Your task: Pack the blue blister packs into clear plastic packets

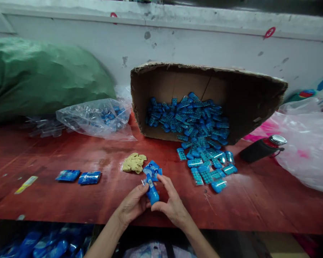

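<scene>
My left hand (pixel 133 204) and my right hand (pixel 171 204) meet near the front edge of the red table (pixel 258 200) and together grip a small blue packet (pixel 152 191) held upright. Just behind it a second blue packet (pixel 153 168) lies on the table, close to my right fingertips. A tipped cardboard box (pixel 244 96) at the back spills several blue blister packets (pixel 204 157) onto the table to the right of my hands.
Two flat blue packets (pixel 78 176) lie at the left, a yellow strip (pixel 26 184) farther left. A crumpled yellow cloth (pixel 134 162) sits behind my hands. A clear bag (pixel 97 118), green sack (pixel 43 79), dark bottle (pixel 262 148) and white plastic bag (pixel 307 143) line the back.
</scene>
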Available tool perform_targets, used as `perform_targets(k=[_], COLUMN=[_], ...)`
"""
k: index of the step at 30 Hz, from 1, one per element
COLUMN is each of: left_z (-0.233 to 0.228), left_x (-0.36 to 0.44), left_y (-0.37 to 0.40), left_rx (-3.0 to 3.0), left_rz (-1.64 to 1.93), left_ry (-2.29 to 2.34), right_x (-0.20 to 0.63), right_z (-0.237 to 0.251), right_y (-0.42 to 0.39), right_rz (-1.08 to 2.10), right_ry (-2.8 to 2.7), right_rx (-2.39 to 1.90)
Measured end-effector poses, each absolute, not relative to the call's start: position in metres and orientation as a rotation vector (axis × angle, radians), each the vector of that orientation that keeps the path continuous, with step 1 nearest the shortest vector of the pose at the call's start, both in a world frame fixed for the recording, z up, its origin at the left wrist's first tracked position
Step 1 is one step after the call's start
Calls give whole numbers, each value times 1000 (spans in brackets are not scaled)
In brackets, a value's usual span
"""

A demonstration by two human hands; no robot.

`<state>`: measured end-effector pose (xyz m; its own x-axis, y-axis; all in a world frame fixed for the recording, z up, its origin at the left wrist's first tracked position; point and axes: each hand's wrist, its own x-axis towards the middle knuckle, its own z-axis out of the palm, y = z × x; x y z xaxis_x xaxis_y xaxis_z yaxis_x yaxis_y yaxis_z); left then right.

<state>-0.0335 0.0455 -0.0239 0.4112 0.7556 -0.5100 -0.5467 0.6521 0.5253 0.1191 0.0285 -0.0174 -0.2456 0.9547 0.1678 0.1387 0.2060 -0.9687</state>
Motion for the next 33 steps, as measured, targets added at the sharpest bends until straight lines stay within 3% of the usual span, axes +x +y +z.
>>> perform_targets(k=[5, 15, 26, 33], left_z=[-28, -33, -23, -7], left_x=[-34, -29, -7, -9], left_y=[43, 38, 26, 29], left_rx=[315, 295, 232, 306], left_rz=[799, 749, 913, 878], left_ry=[624, 573, 836, 876], right_x=[123, 126, 124, 127], right_z=[-16, -12, -24, -35], right_y=[33, 33, 31, 38], right_rz=[1496, 1511, 1836, 1758], right_ry=[-1511, -1537, -1199, -1121], right_rx=[-906, -929, -889, -804])
